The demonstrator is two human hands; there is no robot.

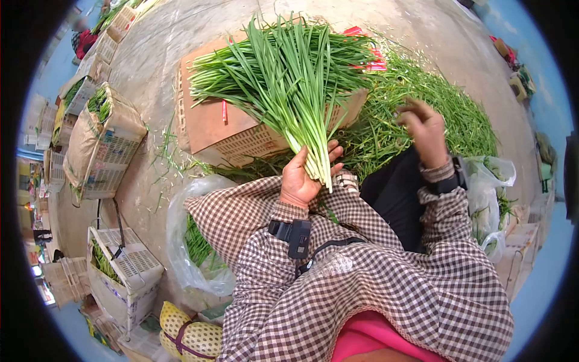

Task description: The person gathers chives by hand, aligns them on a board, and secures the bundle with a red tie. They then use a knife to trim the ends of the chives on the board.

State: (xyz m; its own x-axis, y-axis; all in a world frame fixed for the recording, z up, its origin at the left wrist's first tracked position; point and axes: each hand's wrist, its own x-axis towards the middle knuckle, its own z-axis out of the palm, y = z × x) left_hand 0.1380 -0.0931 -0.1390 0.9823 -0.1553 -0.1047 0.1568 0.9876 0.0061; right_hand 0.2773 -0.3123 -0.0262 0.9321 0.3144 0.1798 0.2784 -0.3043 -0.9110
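Note:
A bunch of green chives (304, 111) lies with its pale cut ends toward me, in the cupped palm of my left hand (303, 181). The thumb is on one side of the stalks and the fingers on the other. The leafy tops fan out over more chives (220, 72) piled on a brown board (202, 130). My right hand (425, 130) is raised to the right, over the edge of the loose greens. Its fingers are bent and apart, a little blurred, with nothing visible in them.
Under the board is a plastic crate (247, 148). A heap of loose green leaves (446, 102) covers the floor at right. Clear plastic bags (202, 241) with greens flank my legs. White crates (114, 157) stand at left. Red strips (375, 59) lie by the pile.

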